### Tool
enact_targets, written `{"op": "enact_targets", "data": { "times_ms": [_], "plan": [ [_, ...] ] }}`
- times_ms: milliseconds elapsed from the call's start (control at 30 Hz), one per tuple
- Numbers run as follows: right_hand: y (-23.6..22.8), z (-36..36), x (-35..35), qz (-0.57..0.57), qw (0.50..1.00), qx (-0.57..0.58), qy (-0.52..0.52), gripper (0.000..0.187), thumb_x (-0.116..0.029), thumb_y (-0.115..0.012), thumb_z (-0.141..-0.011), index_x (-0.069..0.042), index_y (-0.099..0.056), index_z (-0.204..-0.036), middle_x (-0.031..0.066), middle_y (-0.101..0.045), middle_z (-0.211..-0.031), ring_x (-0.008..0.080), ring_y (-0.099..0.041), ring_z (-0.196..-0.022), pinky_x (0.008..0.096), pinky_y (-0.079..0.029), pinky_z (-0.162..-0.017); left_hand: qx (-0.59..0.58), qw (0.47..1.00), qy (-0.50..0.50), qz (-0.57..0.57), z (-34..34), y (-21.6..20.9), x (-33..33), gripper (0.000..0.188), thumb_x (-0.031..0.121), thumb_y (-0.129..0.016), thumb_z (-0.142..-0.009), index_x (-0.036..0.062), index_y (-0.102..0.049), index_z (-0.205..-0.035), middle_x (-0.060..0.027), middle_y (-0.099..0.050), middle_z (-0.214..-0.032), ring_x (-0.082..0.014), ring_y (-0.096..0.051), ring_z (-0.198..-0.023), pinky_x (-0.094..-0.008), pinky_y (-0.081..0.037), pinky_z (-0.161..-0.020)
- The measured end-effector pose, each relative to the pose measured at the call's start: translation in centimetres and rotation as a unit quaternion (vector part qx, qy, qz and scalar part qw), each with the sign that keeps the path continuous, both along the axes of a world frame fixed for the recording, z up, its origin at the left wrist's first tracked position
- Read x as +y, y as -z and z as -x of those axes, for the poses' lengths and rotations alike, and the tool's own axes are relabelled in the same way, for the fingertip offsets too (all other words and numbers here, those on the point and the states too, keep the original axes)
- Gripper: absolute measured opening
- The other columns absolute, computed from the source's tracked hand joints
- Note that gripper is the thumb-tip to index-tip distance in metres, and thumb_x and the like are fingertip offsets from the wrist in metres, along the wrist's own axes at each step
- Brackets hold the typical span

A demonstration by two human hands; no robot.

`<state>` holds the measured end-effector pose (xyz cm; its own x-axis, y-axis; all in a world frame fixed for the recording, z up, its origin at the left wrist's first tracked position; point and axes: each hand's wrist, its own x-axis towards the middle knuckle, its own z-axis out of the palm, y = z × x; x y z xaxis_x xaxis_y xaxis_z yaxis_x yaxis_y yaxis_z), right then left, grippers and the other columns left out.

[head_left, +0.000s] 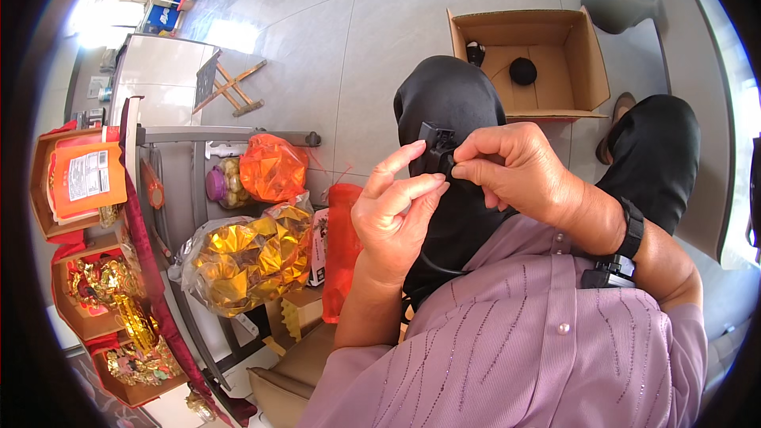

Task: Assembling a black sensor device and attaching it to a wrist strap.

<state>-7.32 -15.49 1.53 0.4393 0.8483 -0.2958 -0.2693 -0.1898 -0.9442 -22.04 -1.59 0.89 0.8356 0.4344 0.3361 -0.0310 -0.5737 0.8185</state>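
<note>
**Black Fitting in Fingertip Hold: Drop Risk and Container Contents**

Head view. The black plastic fitting [434, 147] was located over the near side of the trousered left knee [448, 83], between both hands. The right hand [523, 162] had thumb and forefinger pinched together, apparently on the fitting's right edge. The left hand [392, 226] had thumb and forefinger tips nearly meeting, with another finger extended to the fitting's left edge; whether they gripped anything could not be told.

Hazard: with so small a hold, the fitting could have slipped down the smooth, rounded knee. Cause: uneven fingertip pressure. Fingers also covered part of the fitting, so misplacement was possible.

Containers:
- Cardboard box [588, 63], on the floor: black ball [523, 71] near the centre; black-and-white item [476, 53] by the left edge.
- Clear plastic bag [193, 265]: gold foil pieces [238, 246].
- Purple-lidded jar [232, 184]: pale yellowish pieces, kind unclear.
- Red plastic bag [273, 168]: contents hidden.
- Upper carton [40, 198], at left: orange packet [89, 178].
- Middle carton [67, 297]: gold ornaments [103, 279].
</note>
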Motion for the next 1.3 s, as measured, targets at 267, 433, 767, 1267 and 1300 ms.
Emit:
{"op": "enact_targets", "data": {
  "times_ms": [267,433,767,1267,1300],
  "plan": [
    [-0.9,-1.1,0.0,-0.047,0.985,-0.16,-0.034,0.011,-0.007,-0.066,-0.088,0.003,-0.066,-0.085,0.0061,-0.063,-0.065,0.0096,-0.06,-0.052,0.0255,-0.049,-0.048,0.012,0.998,0.021,0.055,-0.1,0.1,0.3,0.015,-0.006,-0.072,-0.082,-0.0024,-0.07,-0.096,-0.019,-0.061,-0.123,-0.0192,-0.065,-0.1,-0.029,-0.059,-0.078],
    [-0.6,-1.2,0.2,-0.019,0.994,-0.097,-0.041,0.011,-0.007,-0.066,-0.088,0.002,-0.066,-0.083,0.0059,-0.064,-0.067,0.0089,-0.06,-0.052,0.0248,-0.05,-0.047,0.026,0.996,0.018,0.089,-0.4,0.3,0.4,0.013,-0.005,-0.069,-0.084,-0.0035,-0.069,-0.097,-0.0181,-0.059,-0.123,-0.0185,-0.065,-0.098,-0.0288,-0.062,-0.072],
    [-0.1,-1.1,0.3,-0.033,0.999,0.038,-0.02,0.011,-0.008,-0.064,-0.088,0.002,-0.066,-0.087,0.004,-0.064,-0.071,0.0088,-0.063,-0.057,0.0238,-0.053,-0.049,0.039,0.995,0.014,0.09,-0.5,-0.4,0.3,0.012,-0.005,-0.07,-0.084,-0.0019,-0.07,-0.095,-0.0174,-0.059,-0.123,-0.0184,-0.064,-0.099,-0.0271,-0.061,-0.073],
    [-1.5,-1.6,1.2,0.036,0.999,0.026,-0.029,0.011,-0.007,-0.069,-0.085,0.003,-0.067,-0.085,0.0044,-0.065,-0.073,0.0087,-0.063,-0.06,0.0219,-0.053,-0.053,0.023,0.998,0.018,0.059,-0.4,0.1,0.7,0.014,-0.009,-0.069,-0.083,-0.0024,-0.069,-0.095,-0.0177,-0.059,-0.123,-0.0196,-0.065,-0.098,-0.028,-0.061,-0.073],
    [-1.5,-1.5,1.2,0.037,0.999,0.027,-0.029,0.011,-0.007,-0.069,-0.085,0.003,-0.067,-0.085,0.0044,-0.065,-0.073,0.0087,-0.063,-0.06,0.0219,-0.053,-0.053,0.024,0.997,0.015,0.075,-0.4,0.2,0.6,0.015,-0.009,-0.068,-0.083,-0.0023,-0.069,-0.096,-0.0174,-0.059,-0.123,-0.0194,-0.065,-0.097,-0.0278,-0.061,-0.073]
  ]
}}
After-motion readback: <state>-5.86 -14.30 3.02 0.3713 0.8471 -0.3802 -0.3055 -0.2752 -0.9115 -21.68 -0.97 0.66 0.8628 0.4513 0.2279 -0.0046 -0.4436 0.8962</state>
